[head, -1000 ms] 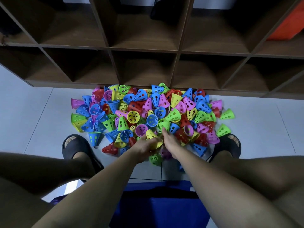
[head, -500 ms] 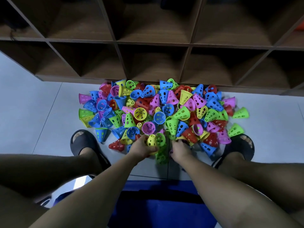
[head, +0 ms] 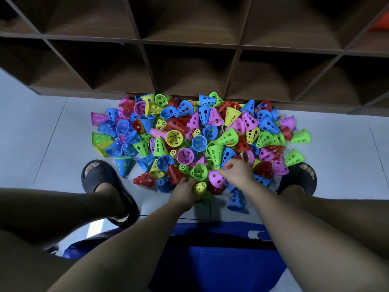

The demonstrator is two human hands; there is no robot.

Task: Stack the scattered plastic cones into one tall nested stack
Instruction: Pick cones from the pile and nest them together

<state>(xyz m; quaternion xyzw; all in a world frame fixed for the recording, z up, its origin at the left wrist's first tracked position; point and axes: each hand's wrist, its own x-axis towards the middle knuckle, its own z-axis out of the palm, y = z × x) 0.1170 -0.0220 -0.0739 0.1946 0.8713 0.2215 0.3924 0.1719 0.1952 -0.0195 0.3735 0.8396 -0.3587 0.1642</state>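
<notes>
A heap of small perforated plastic cones (head: 189, 133) in blue, green, pink, yellow and red lies on the pale floor in front of me. My left hand (head: 185, 191) grips a short nested stack (head: 202, 189) with a yellow cone at its tip and green beneath, at the heap's near edge. Just to its right, my right hand (head: 236, 171) pinches the rim of a pink cone (head: 216, 178) lying on its side. A lone blue cone (head: 236, 199) stands apart under my right forearm.
A dark wooden cubby shelf (head: 189, 66) runs along the far side of the heap. My feet in black slippers (head: 101, 178) (head: 299, 178) flank the pile. A blue seat or mat (head: 210, 256) lies under me. Bare floor tiles (head: 42, 144) spread left and right.
My right hand moved right from beside the stack and took hold of a pink cone. My left hand kept the small stack, and the view shifted down slightly.
</notes>
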